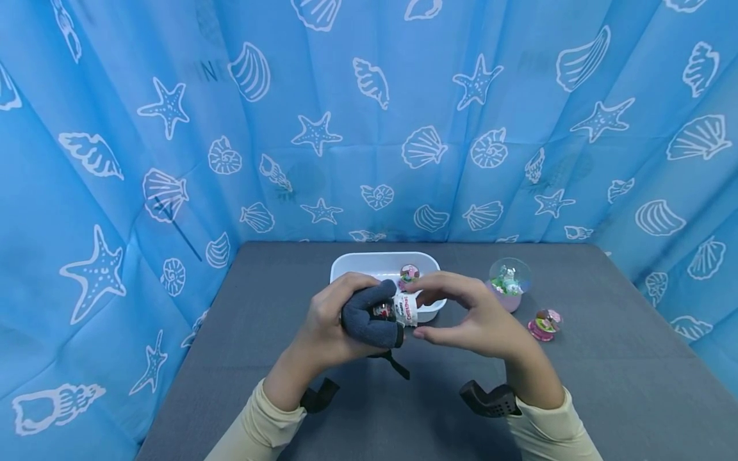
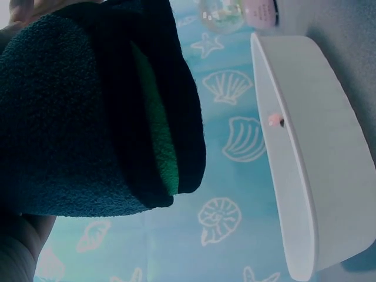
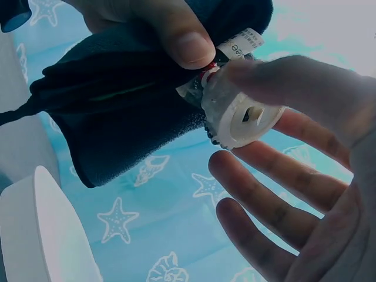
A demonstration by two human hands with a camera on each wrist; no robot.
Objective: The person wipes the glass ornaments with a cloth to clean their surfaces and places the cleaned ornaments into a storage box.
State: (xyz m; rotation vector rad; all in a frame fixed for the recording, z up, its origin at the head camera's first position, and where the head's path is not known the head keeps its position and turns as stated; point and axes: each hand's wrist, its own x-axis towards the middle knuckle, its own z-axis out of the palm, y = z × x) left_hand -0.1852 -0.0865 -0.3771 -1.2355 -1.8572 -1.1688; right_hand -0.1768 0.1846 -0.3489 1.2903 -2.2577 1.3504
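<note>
My left hand (image 1: 331, 323) grips a dark blue cloth (image 1: 360, 320) wrapped around a small snow globe (image 1: 406, 310). The globe lies on its side, its white, lettered base pointing right out of the cloth; its dome is mostly hidden. A green strip shows inside the cloth's fold in the left wrist view. My right hand (image 1: 475, 314) is spread around the base, thumb below and fingers above in the head view. In the right wrist view a fingertip overlaps the base's side, while the other fingers (image 3: 270, 205) stay spread beside it.
Behind the hands stands a white tray (image 1: 346, 261) with a small pink globe (image 1: 409, 274) inside. To the right are a larger snow globe (image 1: 510, 282) on a pale pink base and a small pink globe (image 1: 543, 325). A blue shell-print curtain (image 1: 369, 160) borders the grey table (image 1: 277, 288).
</note>
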